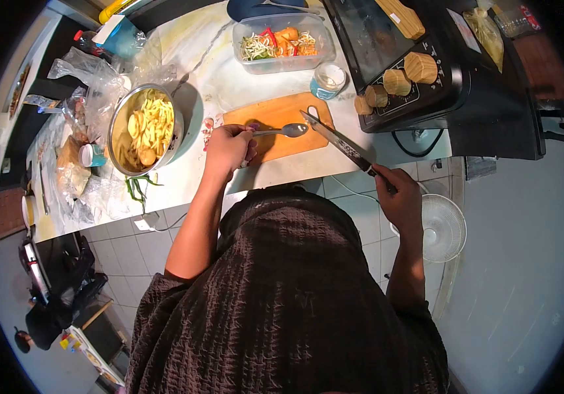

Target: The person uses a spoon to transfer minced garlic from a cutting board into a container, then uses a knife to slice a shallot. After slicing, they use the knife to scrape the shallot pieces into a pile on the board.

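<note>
My left hand (228, 150) is closed on the handle of a metal spoon (293, 130), whose bowl points right above the wooden cutting board (279, 105). In my right hand (400, 197) is a kitchen knife (341, 142) with a dark handle, its blade reaching up and left over the board's right end. Something small and purple, perhaps onion, shows on the board just beyond my left fingers, partly hidden by them. Reddish peelings (208, 128) lie on the counter left of the board.
A metal pot (175, 134) of cut yellow pieces and green chillies (135, 189) are at left, beside plastic bags (95, 75). A plastic container (282, 64) of vegetables and a small jar (328, 81) stand behind the board. A black oven (420, 92) fills the right; a white basket (449, 230) sits below.
</note>
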Action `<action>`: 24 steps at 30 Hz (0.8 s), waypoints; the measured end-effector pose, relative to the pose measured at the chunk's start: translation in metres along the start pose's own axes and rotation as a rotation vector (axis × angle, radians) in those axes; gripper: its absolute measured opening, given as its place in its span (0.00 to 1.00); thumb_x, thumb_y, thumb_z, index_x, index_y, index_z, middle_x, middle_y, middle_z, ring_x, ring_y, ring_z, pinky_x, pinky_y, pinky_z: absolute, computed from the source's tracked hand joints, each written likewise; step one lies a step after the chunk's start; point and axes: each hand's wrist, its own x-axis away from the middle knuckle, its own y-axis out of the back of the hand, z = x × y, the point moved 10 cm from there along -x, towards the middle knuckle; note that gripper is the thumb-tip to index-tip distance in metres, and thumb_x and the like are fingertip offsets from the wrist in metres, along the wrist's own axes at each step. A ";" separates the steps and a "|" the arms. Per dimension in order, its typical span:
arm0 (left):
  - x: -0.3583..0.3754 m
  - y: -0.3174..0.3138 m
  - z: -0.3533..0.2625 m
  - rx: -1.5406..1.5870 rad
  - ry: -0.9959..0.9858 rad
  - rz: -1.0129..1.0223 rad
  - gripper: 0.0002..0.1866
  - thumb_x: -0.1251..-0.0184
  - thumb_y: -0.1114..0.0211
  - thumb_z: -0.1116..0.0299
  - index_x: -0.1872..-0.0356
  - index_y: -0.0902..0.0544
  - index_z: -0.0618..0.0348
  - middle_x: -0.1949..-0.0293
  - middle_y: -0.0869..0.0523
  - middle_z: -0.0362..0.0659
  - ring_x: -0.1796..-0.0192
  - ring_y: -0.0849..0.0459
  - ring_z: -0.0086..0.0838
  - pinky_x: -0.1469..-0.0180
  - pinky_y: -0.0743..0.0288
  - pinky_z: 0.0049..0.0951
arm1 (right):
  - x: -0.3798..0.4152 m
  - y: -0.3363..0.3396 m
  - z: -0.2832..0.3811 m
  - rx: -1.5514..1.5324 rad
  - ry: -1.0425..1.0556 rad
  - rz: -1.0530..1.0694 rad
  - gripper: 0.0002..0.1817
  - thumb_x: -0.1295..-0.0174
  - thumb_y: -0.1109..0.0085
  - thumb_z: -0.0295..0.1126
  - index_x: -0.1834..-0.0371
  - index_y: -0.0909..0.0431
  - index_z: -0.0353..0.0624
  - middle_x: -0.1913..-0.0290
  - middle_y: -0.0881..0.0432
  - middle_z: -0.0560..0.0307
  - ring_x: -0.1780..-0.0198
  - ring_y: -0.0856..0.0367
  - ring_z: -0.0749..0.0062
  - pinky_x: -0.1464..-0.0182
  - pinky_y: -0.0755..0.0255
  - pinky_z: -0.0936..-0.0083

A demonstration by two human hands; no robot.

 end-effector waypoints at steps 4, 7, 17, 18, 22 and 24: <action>-0.003 -0.005 -0.016 -0.183 -0.068 -0.015 0.13 0.31 0.42 0.72 0.56 0.15 0.72 0.76 0.15 0.45 0.80 0.19 0.25 0.75 0.27 0.26 | 0.003 0.001 0.000 0.013 0.028 -0.013 0.13 0.36 0.38 0.30 0.48 0.14 0.49 0.66 0.17 0.54 0.68 0.16 0.61 0.65 0.24 0.67; 0.004 -0.011 -0.038 -0.360 -0.144 -0.026 0.14 0.31 0.42 0.71 0.55 0.14 0.71 0.75 0.13 0.46 0.78 0.16 0.26 0.72 0.24 0.27 | 0.004 0.001 -0.002 -0.006 0.005 -0.011 0.13 0.36 0.37 0.30 0.49 0.13 0.49 0.66 0.17 0.54 0.68 0.16 0.61 0.65 0.24 0.67; -0.007 -0.003 -0.017 -0.273 -0.123 0.001 0.12 0.30 0.41 0.71 0.55 0.14 0.69 0.75 0.14 0.44 0.77 0.17 0.24 0.71 0.24 0.26 | 0.007 0.009 0.009 0.053 0.048 -0.024 0.13 0.36 0.37 0.30 0.49 0.13 0.49 0.66 0.16 0.54 0.67 0.15 0.61 0.64 0.23 0.67; -0.008 0.000 -0.012 -0.271 -0.124 0.001 0.12 0.30 0.41 0.71 0.55 0.14 0.69 0.75 0.14 0.44 0.77 0.17 0.24 0.71 0.24 0.26 | 0.008 0.008 0.008 0.010 0.063 -0.023 0.13 0.35 0.37 0.29 0.48 0.14 0.47 0.66 0.16 0.54 0.69 0.17 0.65 0.66 0.25 0.71; -0.005 0.009 0.009 -0.009 -0.033 0.074 0.09 0.28 0.40 0.73 0.55 0.16 0.68 0.72 0.16 0.41 0.75 0.21 0.22 0.70 0.26 0.24 | 0.010 0.002 -0.003 -0.107 -0.027 0.003 0.13 0.34 0.38 0.27 0.47 0.15 0.43 0.66 0.15 0.54 0.70 0.20 0.74 0.67 0.29 0.77; -0.004 0.014 0.012 0.038 -0.032 0.097 0.09 0.27 0.40 0.73 0.54 0.16 0.67 0.69 0.15 0.41 0.72 0.21 0.21 0.67 0.26 0.23 | 0.011 -0.002 -0.007 -0.160 -0.041 -0.010 0.13 0.34 0.38 0.27 0.47 0.14 0.45 0.67 0.16 0.53 0.70 0.19 0.71 0.67 0.27 0.75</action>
